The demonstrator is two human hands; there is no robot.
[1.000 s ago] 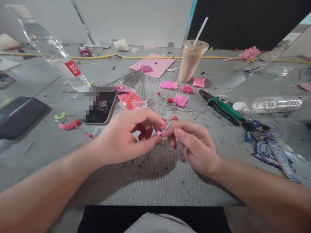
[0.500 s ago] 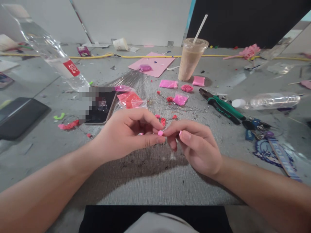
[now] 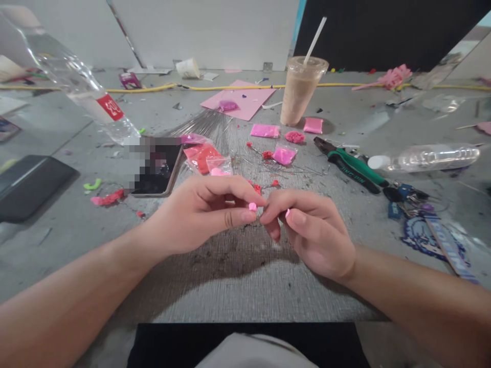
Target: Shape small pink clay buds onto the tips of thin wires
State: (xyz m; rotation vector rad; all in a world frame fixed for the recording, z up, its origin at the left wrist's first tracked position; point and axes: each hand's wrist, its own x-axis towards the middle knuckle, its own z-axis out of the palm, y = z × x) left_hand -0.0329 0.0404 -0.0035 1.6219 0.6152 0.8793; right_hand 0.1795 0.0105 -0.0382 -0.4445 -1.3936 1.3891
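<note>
Between the thumb and index finger of my left hand (image 3: 207,214) is a small pink clay lump (image 3: 252,207). My right hand (image 3: 312,227) pinches another tiny pink clay piece (image 3: 288,213) between thumb and index finger, its fingertips close beside the left ones. Just beyond the hands lie small red clay bits (image 3: 275,183) on thin wires. A red clay packet (image 3: 202,157) and a bag with pink clay (image 3: 219,167) lie past my left hand. Farther off are a magenta packet (image 3: 284,155) and a textured pink-red clay piece (image 3: 294,137).
A phone (image 3: 161,171), a tall bottle (image 3: 88,89) and a black case (image 3: 36,186) stand or lie at left. Green-handled pliers (image 3: 353,166), a lying bottle (image 3: 433,157) and keychains (image 3: 433,237) are at right. A drink cup (image 3: 301,94) stands behind.
My hands have drawn slightly apart at the fingertips, the right shifting a little to the right. The bag with pink clay beyond my left hand now shows more.
</note>
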